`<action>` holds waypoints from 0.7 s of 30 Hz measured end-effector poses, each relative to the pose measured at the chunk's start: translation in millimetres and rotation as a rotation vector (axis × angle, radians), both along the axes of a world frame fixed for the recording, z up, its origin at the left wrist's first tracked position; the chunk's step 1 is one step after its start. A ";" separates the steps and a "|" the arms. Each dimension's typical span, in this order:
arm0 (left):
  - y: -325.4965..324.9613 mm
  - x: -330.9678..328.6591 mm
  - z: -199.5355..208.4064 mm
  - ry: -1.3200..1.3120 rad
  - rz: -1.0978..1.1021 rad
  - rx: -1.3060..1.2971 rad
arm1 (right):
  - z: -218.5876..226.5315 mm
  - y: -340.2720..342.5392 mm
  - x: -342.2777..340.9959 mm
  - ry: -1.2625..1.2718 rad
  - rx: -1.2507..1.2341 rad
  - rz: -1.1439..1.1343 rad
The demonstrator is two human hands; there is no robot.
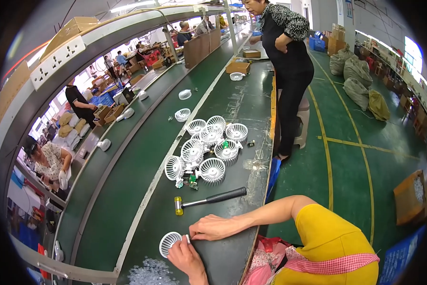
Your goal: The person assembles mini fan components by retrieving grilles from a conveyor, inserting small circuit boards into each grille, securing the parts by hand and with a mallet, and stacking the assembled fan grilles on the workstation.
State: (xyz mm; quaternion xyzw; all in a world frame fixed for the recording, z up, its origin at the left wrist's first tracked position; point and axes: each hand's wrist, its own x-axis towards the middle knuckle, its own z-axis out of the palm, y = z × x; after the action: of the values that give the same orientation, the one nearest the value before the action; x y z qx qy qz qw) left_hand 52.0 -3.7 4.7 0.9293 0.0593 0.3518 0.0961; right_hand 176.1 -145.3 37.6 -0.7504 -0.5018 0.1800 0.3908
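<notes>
My left hand (187,260) is closed on the edge of a round white slotted fan housing (169,243) at the bench's near end. My right hand (212,228) meets it at the housing's small white side tab, fingers pinched together; whatever is between them is hidden. Just beyond lies a hammer (208,197) with a transparent yellow head and a black handle. Farther up, a cluster of similar white fan housings (212,169) rests on the bench, with small green circuit boards (193,180) among them. Beside my left hand, small clear plastic pieces (151,272) are heaped.
A green conveyor belt (128,175) runs along the left of the dark bench. A person in black (292,71) stands at the bench's far right edge. Farther along sits a cardboard box (237,68). Across the belt, a seated person (52,161) works.
</notes>
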 end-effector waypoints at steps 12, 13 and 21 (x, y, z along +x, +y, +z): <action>7.4 -0.6 7.2 -0.196 -0.027 -0.472 | 3.7 15.4 15.1 0.364 0.280 0.103; 7.0 -0.8 6.5 -0.204 -0.041 -0.566 | -0.8 17.0 18.5 0.399 0.285 0.116; 8.4 -11.2 13.0 -0.215 -0.240 -1.165 | 21.8 17.8 19.6 0.734 0.109 0.151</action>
State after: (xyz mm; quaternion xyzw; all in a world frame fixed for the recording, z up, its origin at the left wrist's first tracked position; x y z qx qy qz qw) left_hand 40.8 4.7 17.7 0.6831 0.1269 0.3398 0.6339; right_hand 195.7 -127.5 59.5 -0.5748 -0.3912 0.4382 0.5696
